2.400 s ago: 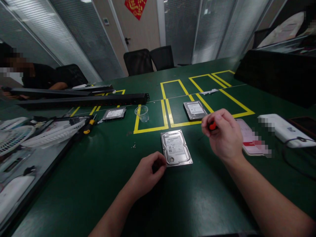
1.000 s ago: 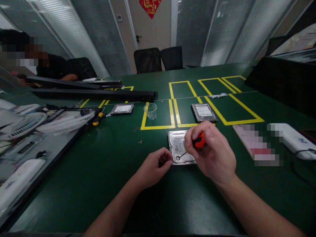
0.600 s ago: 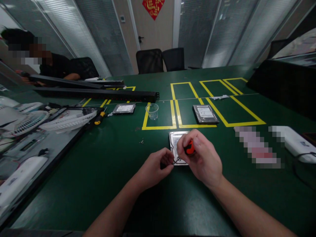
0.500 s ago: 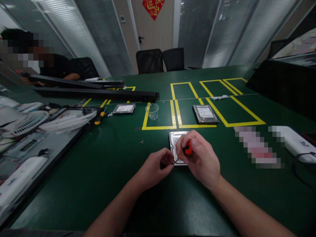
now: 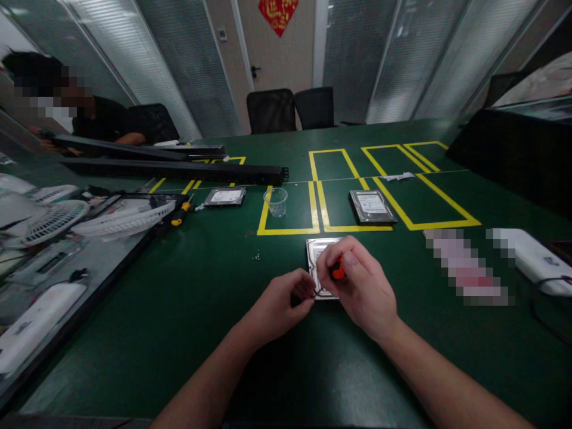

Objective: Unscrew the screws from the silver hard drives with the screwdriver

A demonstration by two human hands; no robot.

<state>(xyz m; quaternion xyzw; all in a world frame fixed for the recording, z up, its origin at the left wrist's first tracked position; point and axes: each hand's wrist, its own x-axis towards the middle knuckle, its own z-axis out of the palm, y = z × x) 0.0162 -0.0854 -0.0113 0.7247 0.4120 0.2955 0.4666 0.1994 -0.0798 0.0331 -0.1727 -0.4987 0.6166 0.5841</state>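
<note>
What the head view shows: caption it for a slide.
Right hand holding a screwdriver over a drive, left hand at its near-left corner.

Green desk (image 5: 179, 357): yellow tape outlines (image 5: 314, 205) on surface. White scrap (image 5: 399, 177) near far tape. Left side: long black bars (image 5: 241, 173) lying flat; person (image 5: 107, 119) in dark top seated behind them. White fan grilles (image 5: 58, 220) gathered near left edge; yellow-black screwdriver (image 5: 180, 215) beside them. Right side: white case (image 5: 538, 259), black cable (image 5: 543, 280) across it; large black panel (image 5: 513, 143) behind. Background: two black chairs (image 5: 270, 111), door (image 5: 290, 65) with red diamond sign (image 5: 277, 15), window blinds (image 5: 397, 65).
</note>
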